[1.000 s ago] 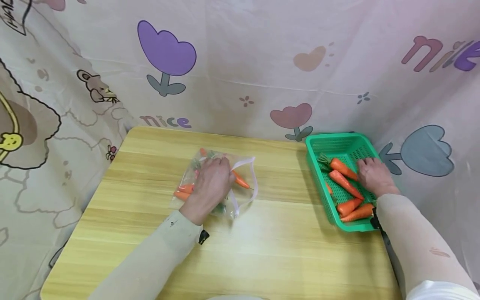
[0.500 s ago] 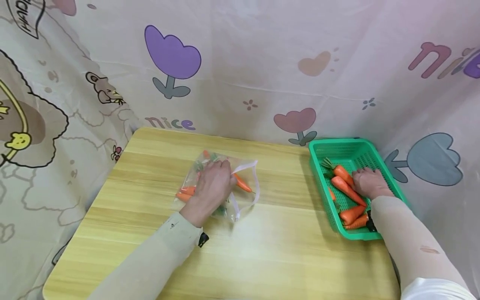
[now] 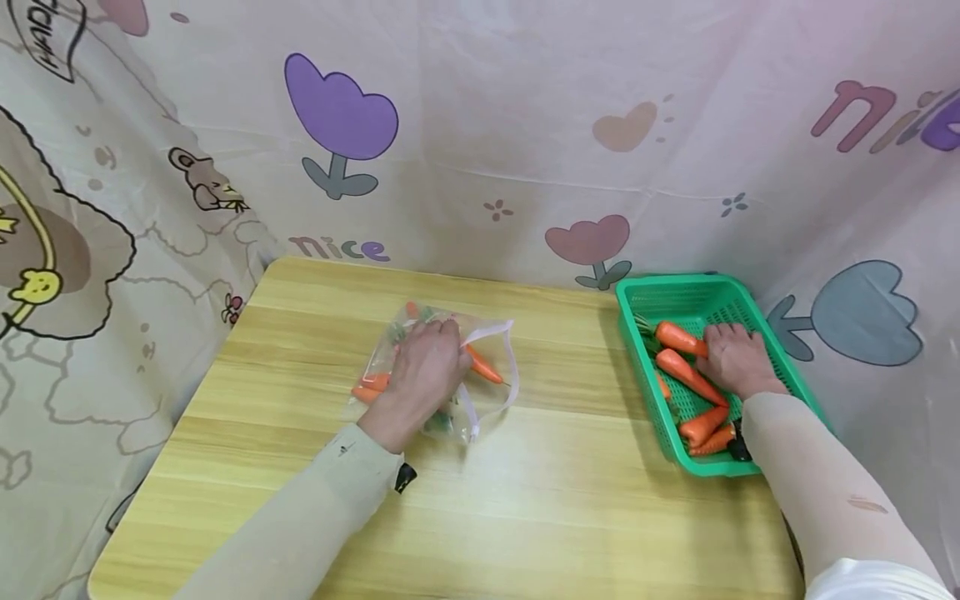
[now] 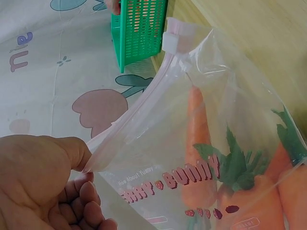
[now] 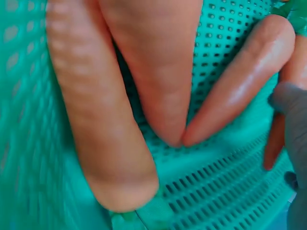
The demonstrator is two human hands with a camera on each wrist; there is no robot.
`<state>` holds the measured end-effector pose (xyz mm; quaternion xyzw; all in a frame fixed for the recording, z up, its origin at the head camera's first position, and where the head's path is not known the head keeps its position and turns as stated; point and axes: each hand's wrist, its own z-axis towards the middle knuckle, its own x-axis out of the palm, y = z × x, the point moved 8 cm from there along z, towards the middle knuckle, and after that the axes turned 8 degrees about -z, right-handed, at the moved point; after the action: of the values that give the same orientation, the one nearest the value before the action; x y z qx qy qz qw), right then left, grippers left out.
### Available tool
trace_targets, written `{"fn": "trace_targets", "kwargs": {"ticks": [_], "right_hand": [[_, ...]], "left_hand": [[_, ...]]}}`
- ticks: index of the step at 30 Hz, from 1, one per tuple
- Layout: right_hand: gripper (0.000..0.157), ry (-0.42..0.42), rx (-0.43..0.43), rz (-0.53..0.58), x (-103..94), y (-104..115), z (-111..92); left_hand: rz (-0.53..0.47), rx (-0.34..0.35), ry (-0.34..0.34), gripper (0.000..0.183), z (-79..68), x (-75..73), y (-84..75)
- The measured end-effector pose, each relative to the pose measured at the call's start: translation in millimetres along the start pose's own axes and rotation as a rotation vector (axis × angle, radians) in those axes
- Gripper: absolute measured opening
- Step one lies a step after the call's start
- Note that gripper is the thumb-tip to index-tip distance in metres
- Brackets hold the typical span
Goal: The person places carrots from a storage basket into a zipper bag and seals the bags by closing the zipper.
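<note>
Lighting bright; pale glare on the tabletop (image 3: 525, 483) between its side edges. Right wrist view: green basket (image 5: 29, 129) wall blurred.

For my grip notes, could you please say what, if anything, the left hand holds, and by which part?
The left hand pinches a clear printed plastic bag by its pink zip edge.

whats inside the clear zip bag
Carrots with green leafy tops show through the clear zip bag. In the head view, the left hand covers its middle, hiding any carrots there.
</note>
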<state>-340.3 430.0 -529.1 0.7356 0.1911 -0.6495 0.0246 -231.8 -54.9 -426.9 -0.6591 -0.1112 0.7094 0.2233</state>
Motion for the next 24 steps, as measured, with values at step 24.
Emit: {"fn": "trace_targets", "kwargs": {"ticks": [24], "right_hand": [[0.025,-0.118,-0.003,-0.076,-35.3,20,-33]], "left_hand": [[-0.001,0.014,-0.004,0.01,2.8,-4.6,-1.7]]}}
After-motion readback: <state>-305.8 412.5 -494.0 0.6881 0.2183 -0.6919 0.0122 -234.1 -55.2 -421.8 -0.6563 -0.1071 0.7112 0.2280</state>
